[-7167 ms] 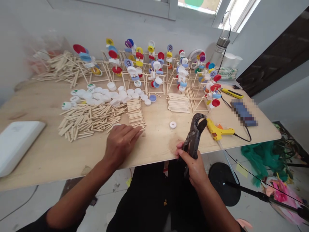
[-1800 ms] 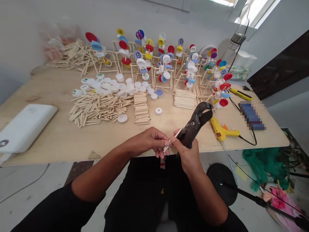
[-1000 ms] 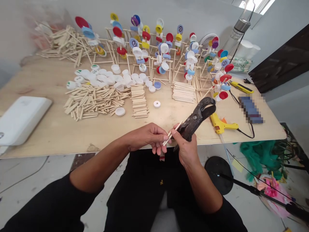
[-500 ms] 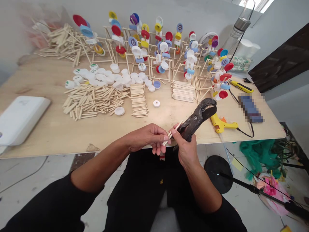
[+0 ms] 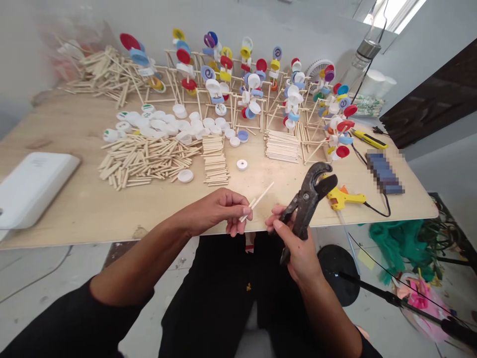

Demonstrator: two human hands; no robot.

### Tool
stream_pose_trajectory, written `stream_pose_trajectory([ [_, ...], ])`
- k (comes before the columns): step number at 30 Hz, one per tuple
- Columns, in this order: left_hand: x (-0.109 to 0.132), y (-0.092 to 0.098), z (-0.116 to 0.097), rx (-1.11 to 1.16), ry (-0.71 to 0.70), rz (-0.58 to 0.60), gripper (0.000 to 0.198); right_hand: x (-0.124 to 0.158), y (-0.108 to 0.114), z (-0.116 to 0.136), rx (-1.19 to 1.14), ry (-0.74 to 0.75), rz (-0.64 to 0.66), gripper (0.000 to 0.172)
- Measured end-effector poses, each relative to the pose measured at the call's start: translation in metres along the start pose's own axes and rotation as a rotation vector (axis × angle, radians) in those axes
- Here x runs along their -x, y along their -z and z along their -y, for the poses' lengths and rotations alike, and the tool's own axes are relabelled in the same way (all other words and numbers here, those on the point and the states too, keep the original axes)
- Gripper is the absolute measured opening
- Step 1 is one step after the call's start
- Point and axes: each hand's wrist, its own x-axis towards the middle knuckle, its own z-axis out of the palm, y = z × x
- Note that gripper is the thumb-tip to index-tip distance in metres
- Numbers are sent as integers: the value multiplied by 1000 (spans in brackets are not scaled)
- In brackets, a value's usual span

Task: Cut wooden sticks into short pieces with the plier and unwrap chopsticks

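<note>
My left hand (image 5: 233,211) pinches two thin wooden sticks (image 5: 263,195), one longer than the other, above the table's front edge. To its right, my right hand (image 5: 298,243) is wrapped round the handles of a black cutter (image 5: 308,196) with a curved jaw. The cutter's jaws point up and away from me and stand apart, with nothing between them. A gap separates the sticks from my right hand. Beyond my hands lie a neat stack of short sticks (image 5: 216,161), a loose pile of cut sticks (image 5: 145,159) and a single white cap (image 5: 242,164).
Stick frames with wheels of coloured bottle caps (image 5: 292,97) line the back. White caps (image 5: 160,124) lie left of centre. A yellow glue gun (image 5: 345,197), a yellow box cutter (image 5: 370,139) and a phone (image 5: 385,171) are at right. A white box (image 5: 37,186) sits left.
My hands have drawn apart. My right hand has let go of the sticks and moved right with the cutter, while my left hand keeps the sticks, slightly further left.
</note>
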Motion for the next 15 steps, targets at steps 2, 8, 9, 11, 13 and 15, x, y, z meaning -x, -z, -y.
stream_pose_trajectory([
  [2,3,3,-4,-19,-22,-18,28,9,9,0,85,-34,62,22],
  [8,12,5,-16,-74,-63,-31,25,23,24,-7,357,-194,159,25],
  [9,13,5,-18,-83,-63,-22,26,23,25,-9,400,-211,177,25],
  [11,14,3,-20,-106,-62,0,27,23,27,-13,458,-232,225,26],
  [13,13,2,-22,-130,-60,24,28,22,27,-15,481,-242,268,27],
  [15,12,1,-23,-154,-55,41,29,22,26,-15,488,-243,292,27],
])
